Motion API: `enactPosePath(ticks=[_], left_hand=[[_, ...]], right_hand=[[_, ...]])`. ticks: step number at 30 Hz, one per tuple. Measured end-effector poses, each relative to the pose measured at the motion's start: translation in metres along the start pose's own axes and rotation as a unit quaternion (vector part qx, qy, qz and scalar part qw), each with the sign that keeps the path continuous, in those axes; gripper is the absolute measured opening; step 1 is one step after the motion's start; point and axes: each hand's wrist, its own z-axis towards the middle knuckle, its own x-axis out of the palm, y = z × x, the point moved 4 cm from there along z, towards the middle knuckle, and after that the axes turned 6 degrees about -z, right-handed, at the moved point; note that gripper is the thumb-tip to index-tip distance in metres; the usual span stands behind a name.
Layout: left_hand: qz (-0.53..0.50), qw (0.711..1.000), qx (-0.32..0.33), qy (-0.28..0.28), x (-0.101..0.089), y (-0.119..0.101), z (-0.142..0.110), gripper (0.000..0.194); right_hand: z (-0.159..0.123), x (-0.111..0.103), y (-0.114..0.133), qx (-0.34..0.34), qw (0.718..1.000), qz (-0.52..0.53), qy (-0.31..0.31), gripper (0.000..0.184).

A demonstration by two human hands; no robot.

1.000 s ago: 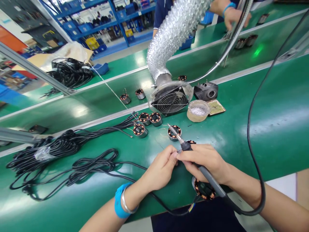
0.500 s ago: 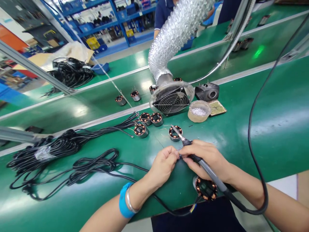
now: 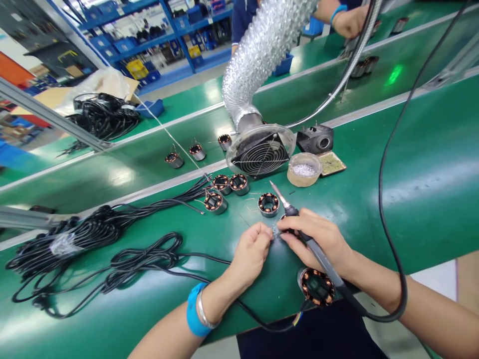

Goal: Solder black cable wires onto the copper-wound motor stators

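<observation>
My right hand (image 3: pixel 318 237) is closed around a soldering iron (image 3: pixel 316 252), whose metal tip points up and away. Its thumb and finger also come close to a small, shiny, clear-looking piece (image 3: pixel 276 232). My left hand (image 3: pixel 253 252) pinches at that same spot; what lies between its fingertips is too small to name. A wound motor stator (image 3: pixel 268 204) rests just beyond the fingers. Another stator (image 3: pixel 318 287), with coloured wires and a black cable, sits at the table's front edge below my right hand.
Several stators (image 3: pixel 239 184) stand left of a fume extractor fan (image 3: pixel 262 154) on a silver duct. A round tub (image 3: pixel 305 170) of shiny bits and a black holder (image 3: pixel 315 138) are to its right. Bundled black cables (image 3: pixel 71 239) lie left. A co-worker's hand (image 3: pixel 352 22) shows behind.
My hands have parted slightly, uncovering the small shiny piece between them. The iron's tip has moved right, off the stator beyond. A co-worker's hand has come into view at the back.
</observation>
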Motion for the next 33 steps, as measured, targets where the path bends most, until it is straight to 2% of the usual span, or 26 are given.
enactPosePath(ticks=[5,9,14,19,29,33], left_hand=[[-0.004,1.000,0.002,-0.007,0.000,0.001,0.001,0.049],[-0.012,1.000,0.002,0.008,0.000,0.000,0.001,0.050],[-0.025,0.999,0.001,0.025,0.001,-0.001,0.001,0.048],[-0.015,0.999,0.011,0.027,0.001,0.001,0.001,0.048],[0.007,0.999,0.034,0.022,-0.002,0.003,0.002,0.043],[0.015,0.999,0.040,0.018,-0.003,0.005,0.002,0.044]], right_hand=[[0.001,-0.012,0.004,0.016,0.999,0.022,-0.020,0.028],[-0.002,-0.031,0.014,0.049,0.998,0.041,0.009,0.038],[-0.005,-0.050,0.027,0.080,0.996,0.044,0.016,0.027],[-0.005,-0.049,0.029,0.089,0.996,0.032,0.000,0.018],[-0.005,-0.043,0.029,0.091,0.994,0.052,0.009,0.020],[-0.003,-0.041,0.032,0.066,0.997,0.043,0.021,0.023]])
